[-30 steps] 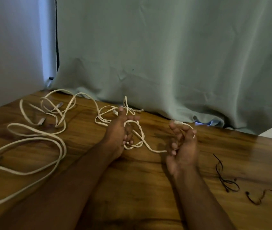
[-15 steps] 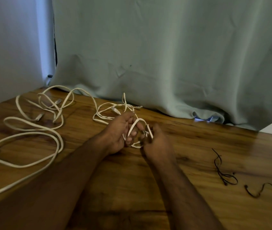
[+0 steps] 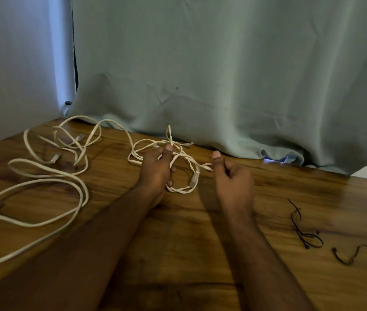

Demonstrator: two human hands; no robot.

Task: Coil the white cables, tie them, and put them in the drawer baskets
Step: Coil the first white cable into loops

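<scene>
A thin white cable (image 3: 183, 189) lies in loose loops at the middle of the wooden table (image 3: 178, 254). My left hand (image 3: 155, 171) grips several of its loops, thumb on top. My right hand (image 3: 232, 178) pinches a strand of the same cable just right of the loops; a plug end hangs between the hands. A thicker white cable (image 3: 43, 185) sprawls in wide loops over the table's left side, with several plugs among its bends. No drawer or basket is in view.
Two thin dark ties lie at the right: one looped (image 3: 301, 227), one curled (image 3: 353, 254). A grey-green curtain (image 3: 223, 75) hangs along the table's far edge. A white wall (image 3: 10, 63) bounds the left.
My hands met over the loops half a second ago. Now the right hand has drawn away to the right, pulling a strand out. The left hand stays on the loops.
</scene>
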